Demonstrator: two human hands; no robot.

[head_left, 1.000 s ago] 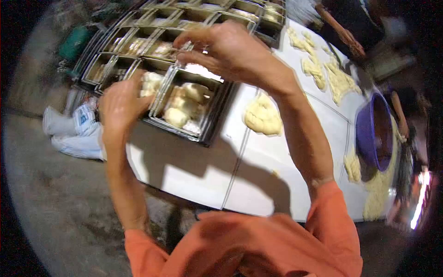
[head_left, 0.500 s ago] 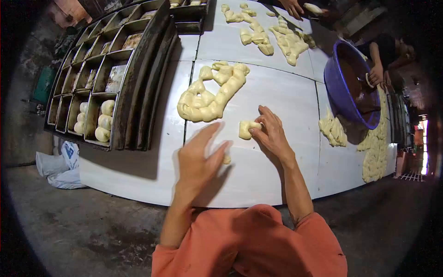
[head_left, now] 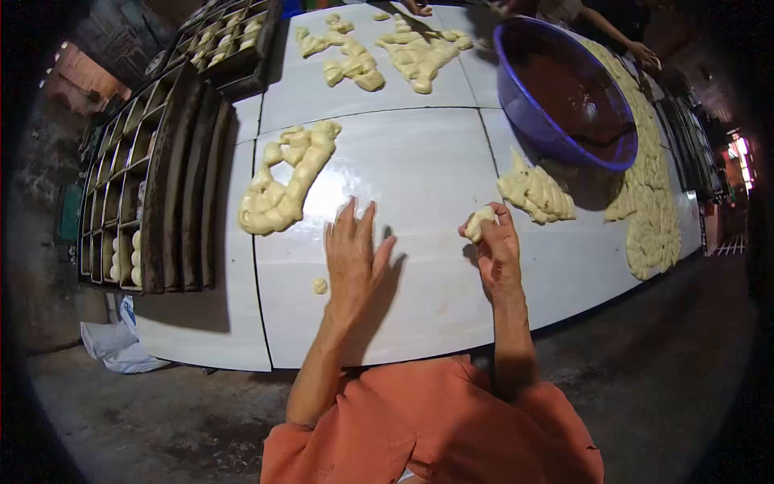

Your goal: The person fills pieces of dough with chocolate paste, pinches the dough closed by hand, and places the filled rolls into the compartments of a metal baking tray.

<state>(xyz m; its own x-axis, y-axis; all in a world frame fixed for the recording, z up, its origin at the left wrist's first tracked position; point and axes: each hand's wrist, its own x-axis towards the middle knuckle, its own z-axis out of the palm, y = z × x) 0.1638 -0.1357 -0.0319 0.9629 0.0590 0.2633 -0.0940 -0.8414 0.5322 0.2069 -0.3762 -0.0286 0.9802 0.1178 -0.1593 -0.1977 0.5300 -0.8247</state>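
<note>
Between the thumb and fingers of my right hand [head_left: 498, 254] is a pale piece of dough [head_left: 481, 223], raised over the white table [head_left: 403, 161]. My left hand [head_left: 352, 254] is open, palm down over the tabletop, with fingers stretched forward and nothing in them. Just left of that wrist lies a small dough ball [head_left: 320, 286]. A looped heap of dough pieces [head_left: 282, 198] rests beyond it, to the left. Close past my right hand sits another clump of dough [head_left: 536, 194].
A purple basin [head_left: 516, 101] with brown filling stands at the right. Dark divided baking pans [head_left: 177, 185] stack along the left, some compartments holding dough balls. More dough [head_left: 419, 56] lies at the far side and a long sheet [head_left: 651, 234] at the right. Other people's hands [head_left: 645, 56] show beyond.
My right hand has lifted the dough off the table and turned it up in the fingers. My left hand has flattened out over the table. The view has swung to the right.
</note>
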